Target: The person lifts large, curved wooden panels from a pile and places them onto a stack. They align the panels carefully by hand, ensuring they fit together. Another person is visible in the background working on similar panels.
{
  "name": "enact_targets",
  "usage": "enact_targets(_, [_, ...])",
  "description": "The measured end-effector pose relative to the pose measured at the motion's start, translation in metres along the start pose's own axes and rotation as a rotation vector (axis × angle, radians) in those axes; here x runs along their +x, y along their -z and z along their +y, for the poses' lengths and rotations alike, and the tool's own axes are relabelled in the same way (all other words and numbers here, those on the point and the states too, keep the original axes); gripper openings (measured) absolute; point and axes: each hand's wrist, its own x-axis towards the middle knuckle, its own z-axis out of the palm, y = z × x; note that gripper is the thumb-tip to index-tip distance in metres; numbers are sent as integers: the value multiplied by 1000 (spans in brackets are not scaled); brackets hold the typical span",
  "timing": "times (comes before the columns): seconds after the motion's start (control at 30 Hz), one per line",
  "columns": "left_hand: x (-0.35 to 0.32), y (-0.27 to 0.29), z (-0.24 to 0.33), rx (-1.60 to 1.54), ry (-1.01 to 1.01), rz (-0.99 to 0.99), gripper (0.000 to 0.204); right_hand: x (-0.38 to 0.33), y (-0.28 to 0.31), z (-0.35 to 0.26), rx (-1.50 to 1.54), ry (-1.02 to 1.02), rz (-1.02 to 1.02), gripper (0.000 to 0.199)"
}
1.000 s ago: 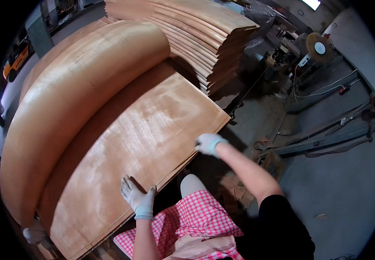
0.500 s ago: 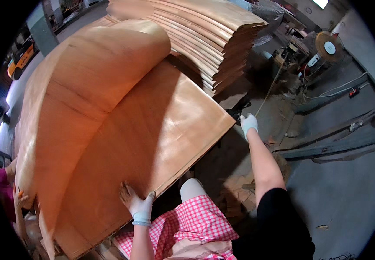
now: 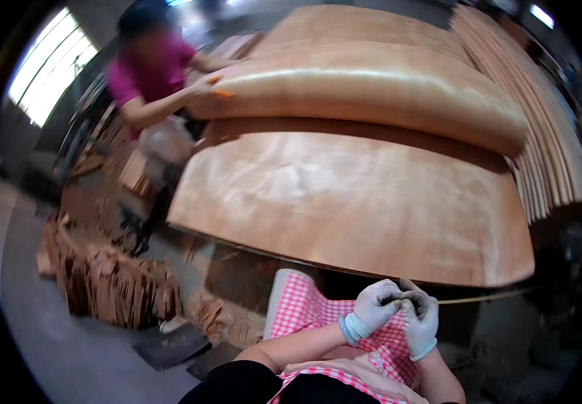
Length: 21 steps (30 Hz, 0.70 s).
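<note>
Both my hands wear pale gloves and meet close in front of my checked apron, just off the near edge of the wood veneer sheet. My left hand pinches with its fingertips at the end of a thin tan strip of tape. The fingers of my right hand are closed around the same strip, which runs out to the right past the sheet's near corner. Where exactly the fingertips grip is hidden between the hands. The far part of the veneer is rolled back in a large curl.
Across the left side, a co-worker in a pink top has hands at the curl's end. Several curved veneer sheets are stacked at the right. A pile of broken veneer scraps lies on the floor at the left.
My view has swung left. My left hand has come off the veneer sheet, and my right hand has drawn in from the far right, so both meet at the strip of tape.
</note>
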Motion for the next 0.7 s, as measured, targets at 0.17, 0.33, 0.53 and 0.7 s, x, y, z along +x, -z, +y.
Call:
enact_targets(0.17, [-3, 110, -15, -10, 195, 560, 7, 33, -17, 14, -411, -66, -115, 39])
enact_targets(0.33, [-11, 360, -39, 474, 141, 1133, 6, 66, 81, 37, -738, -187, -122, 16])
enact_targets(0.53, [-39, 534, -47, 822, 348, 1191, 18, 66, 185, 43, -975, -389, -48, 17])
enact_targets(0.7, [-37, 558, -67, 1142, 585, 934, 29, 73, 169, 47, -1312, -326, -53, 39])
